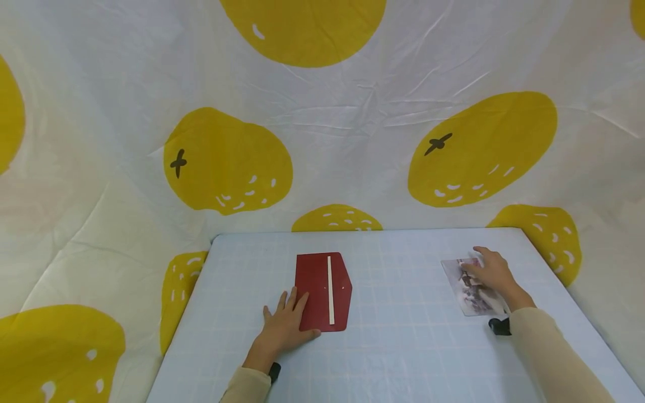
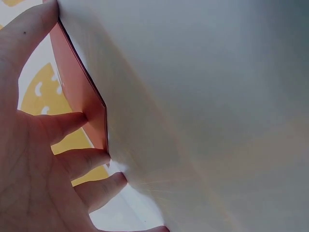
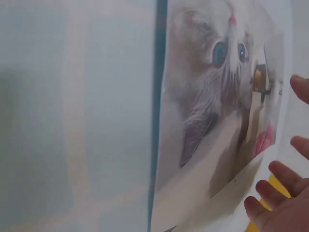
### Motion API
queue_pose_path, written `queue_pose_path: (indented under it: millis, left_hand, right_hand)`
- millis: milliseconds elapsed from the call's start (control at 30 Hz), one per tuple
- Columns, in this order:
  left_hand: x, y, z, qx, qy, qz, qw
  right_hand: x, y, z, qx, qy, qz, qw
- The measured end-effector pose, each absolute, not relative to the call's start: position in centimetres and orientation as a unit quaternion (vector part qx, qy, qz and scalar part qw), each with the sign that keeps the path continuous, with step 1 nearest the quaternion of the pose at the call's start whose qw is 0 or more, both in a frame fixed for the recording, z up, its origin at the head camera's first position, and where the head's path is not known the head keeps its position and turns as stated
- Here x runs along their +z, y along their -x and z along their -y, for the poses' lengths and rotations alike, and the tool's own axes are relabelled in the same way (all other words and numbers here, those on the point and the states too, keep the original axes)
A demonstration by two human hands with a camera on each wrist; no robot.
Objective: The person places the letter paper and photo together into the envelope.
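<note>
And here we are at the tabletop [image 1: 398, 302], with two flat things on it, well apart! Left of the middle lies the red envelope [image 1: 314, 291], its long axis running near to far, its white strip [image 1: 330, 291] lined up the same way, and its pointed flap [image 1: 345, 302] facing right, straight towards the other side. That's the relation to watch, by my reading: the flap side looks at the picture, across a wide stretch of tabletop.

Over on the right, the cat picture [image 1: 472, 296] lies flat, its long axis also near to far but slanting, far end leaning left.

Now the hands! The left hand [image 1: 286, 323] is spread wide at the envelope's near left corner, fingertips over the left edge, thumb by the near edge; it's touching, with no grip on it. The right hand [image 1: 496, 274] is at the picture's right side, fingers loosely extended, reaching over the far part; the right wrist view shows nothing held, and whether a fingertip touches, I can't tell. So the left hand is nearer the envelope, the right nearer the picture!
</note>
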State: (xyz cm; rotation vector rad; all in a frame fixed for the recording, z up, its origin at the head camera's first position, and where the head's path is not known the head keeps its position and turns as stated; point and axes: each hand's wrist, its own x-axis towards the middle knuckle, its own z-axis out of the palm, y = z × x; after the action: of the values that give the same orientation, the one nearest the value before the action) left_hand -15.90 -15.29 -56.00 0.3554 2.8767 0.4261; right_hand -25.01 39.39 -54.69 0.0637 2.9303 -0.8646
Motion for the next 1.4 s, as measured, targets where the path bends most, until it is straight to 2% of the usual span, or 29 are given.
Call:
queue_pose_path:
  millis: [267,1000,1400]
  left_hand:
    - [-55.9,15.9,15.3,0.146,-0.119,-0.976,0.105]
    - [-55.7,15.8,15.3,0.148,-0.119,-0.976,0.106]
    - [-55.6,15.8,15.3,0.144,-0.121,-0.976,0.107]
  right_hand:
    - [-54.9,24.5,-39.9,-0.249,-0.042,-0.963,0.095]
    - [-54.3,25.1,-40.0,-0.294,-0.058,-0.951,0.082]
    - [-53.4,24.8,-40.2,-0.371,-0.072,-0.919,0.115]
